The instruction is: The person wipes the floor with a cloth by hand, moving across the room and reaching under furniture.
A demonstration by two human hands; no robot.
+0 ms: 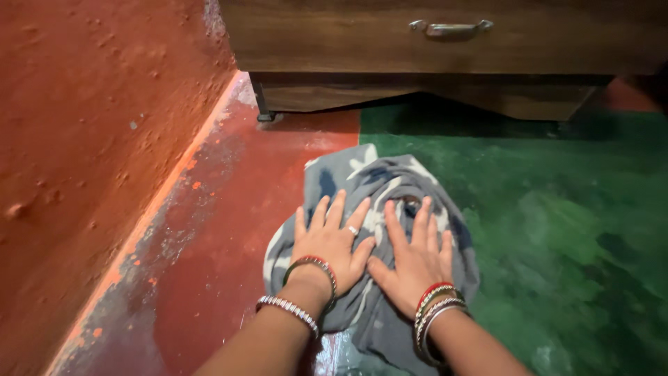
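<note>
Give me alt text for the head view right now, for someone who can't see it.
Both hands, the left hand and the right hand, press flat with fingers spread on a crumpled grey patterned cloth lying on a floor painted red and green. A dark wooden cabinet with a metal handle stands just ahead, a red wall at left.

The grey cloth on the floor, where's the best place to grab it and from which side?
Probably the bunched folds at the far end of the grey cloth, from above: they stand up, while the left hand and right hand press the near part flat.
</note>
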